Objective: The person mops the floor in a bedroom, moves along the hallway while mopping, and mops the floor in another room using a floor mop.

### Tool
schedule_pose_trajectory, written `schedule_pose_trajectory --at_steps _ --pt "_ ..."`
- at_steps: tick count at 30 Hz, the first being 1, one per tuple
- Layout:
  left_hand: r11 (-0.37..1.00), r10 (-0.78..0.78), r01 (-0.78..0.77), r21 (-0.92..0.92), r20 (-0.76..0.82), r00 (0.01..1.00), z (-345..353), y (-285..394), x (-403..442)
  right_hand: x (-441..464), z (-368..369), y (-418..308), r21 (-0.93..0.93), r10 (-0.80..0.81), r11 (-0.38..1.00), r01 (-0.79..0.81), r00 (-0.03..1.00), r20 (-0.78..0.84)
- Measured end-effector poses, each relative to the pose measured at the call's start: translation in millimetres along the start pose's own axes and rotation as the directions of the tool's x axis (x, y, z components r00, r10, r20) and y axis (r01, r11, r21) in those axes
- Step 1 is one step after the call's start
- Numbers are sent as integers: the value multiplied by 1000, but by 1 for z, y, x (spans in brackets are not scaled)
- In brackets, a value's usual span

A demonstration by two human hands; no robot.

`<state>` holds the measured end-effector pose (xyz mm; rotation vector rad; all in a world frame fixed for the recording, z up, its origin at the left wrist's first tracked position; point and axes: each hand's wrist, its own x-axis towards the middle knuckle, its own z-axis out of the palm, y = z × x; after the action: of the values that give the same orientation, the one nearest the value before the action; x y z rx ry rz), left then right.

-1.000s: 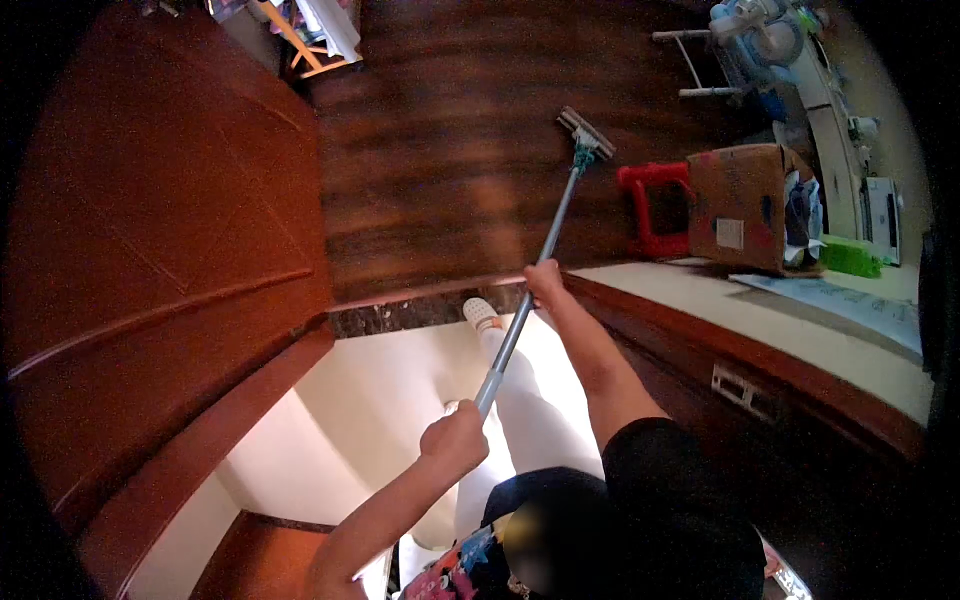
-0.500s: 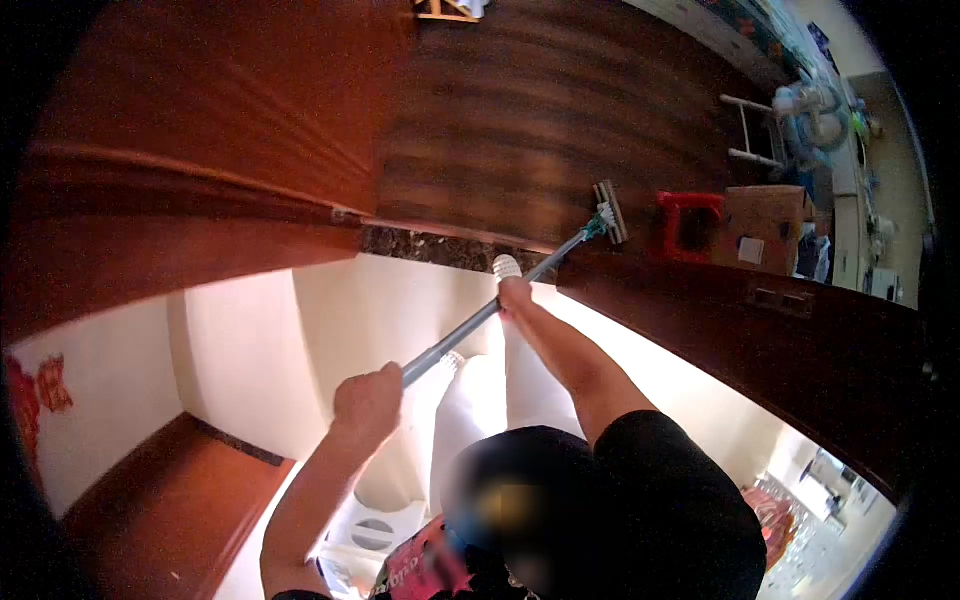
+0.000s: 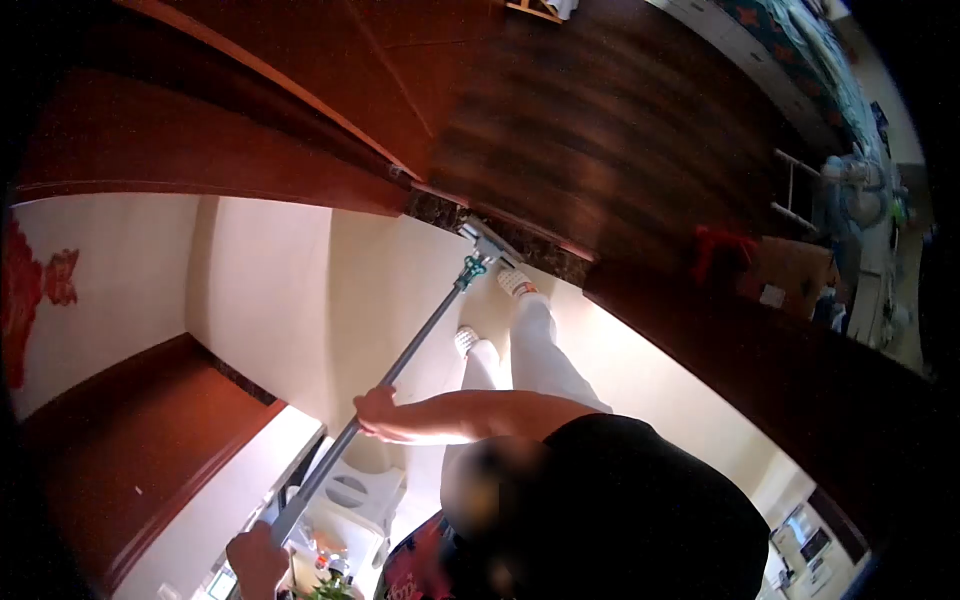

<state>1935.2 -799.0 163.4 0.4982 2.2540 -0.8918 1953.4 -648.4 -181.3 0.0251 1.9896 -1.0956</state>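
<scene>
A mop with a grey handle (image 3: 420, 340) slants across the pale floor. My right hand (image 3: 375, 411) is wrapped round the middle of the handle. At its upper end, in the lower left of the view, my left hand (image 3: 257, 560) grips the same pole. The flat mop head (image 3: 490, 240), with a green joint above it, lies beside the dark stone threshold (image 3: 545, 255), close to my foot in a white shoe (image 3: 516, 283).
Past the threshold lies a dark wood floor (image 3: 600, 140). Reddish-brown doors stand left and right. A red stool-like thing (image 3: 722, 253), a cardboard box (image 3: 790, 275) and a fan (image 3: 855, 190) are at the right. A white stool (image 3: 355, 490) stands near my left side.
The mop head has come back from the dark wood floor to the pale floor by the threshold. Both hands have moved down and left with the handle.
</scene>
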Motion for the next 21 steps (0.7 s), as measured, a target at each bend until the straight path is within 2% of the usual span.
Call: schedule_pose_trajectory --at_steps 2,3,4,5,7,9,10,11,12,13,14,15,16,17,18,19,21 --pt "944 -3 -44 -327 -139 990 20 -5 -29 -18 -9 11 -202 -83 975 94 995 60" --pt "960 -6 -38 -278 -155 988 18 8 -36 -22 -10 16 -294 -122 945 144 988 92" --pt "906 -29 -7 -424 -78 997 22 14 -35 -29 -11 21 -381 -161 902 201 978 135" --pt "903 -37 27 -429 -15 999 27 25 -33 -34 -13 27 -462 -195 849 256 965 177" --pt "878 -30 57 -475 64 997 14 74 -9 -16 6 72 -162 33 987 5 973 230" --pt "865 35 42 -500 143 989 25 120 42 -25 -25 126 103 177 976 -190 977 118" --pt "832 113 -42 -553 96 989 1 156 66 -27 -51 162 300 292 912 -281 956 8" --pt "836 179 -143 -530 17 984 -19 192 92 -30 -77 205 514 427 796 -320 898 -103" --pt "809 226 -174 -562 23 974 -16 227 122 -37 -108 249 713 546 651 -262 814 -200" --pt "756 286 -227 -614 -3 958 -42 262 141 -46 -144 293 848 634 514 -126 721 -278" --pt "682 302 -266 -681 -69 951 -58 297 157 -55 -182 333 912 697 408 36 633 -337" --pt "649 334 -280 -707 -65 940 -81 325 169 -65 -219 370 937 732 296 187 586 -348" --pt "590 336 -289 -754 -96 937 -104 345 174 -59 -244 409 953 754 114 282 600 -267" --pt "583 333 -282 -762 -93 938 -124 356 176 -63 -264 430 927 723 61 369 624 -296" --pt "575 333 -312 -757 -132 934 -135 356 174 -66 -282 415 962 812 213 171 516 -272" --pt "569 348 -292 -768 -97 933 -140 345 167 -65 -284 416 982 812 139 127 553 -186" --pt "547 287 -274 -791 -131 949 -109 327 151 -48 -249 414 974 757 214 71 618 -211"
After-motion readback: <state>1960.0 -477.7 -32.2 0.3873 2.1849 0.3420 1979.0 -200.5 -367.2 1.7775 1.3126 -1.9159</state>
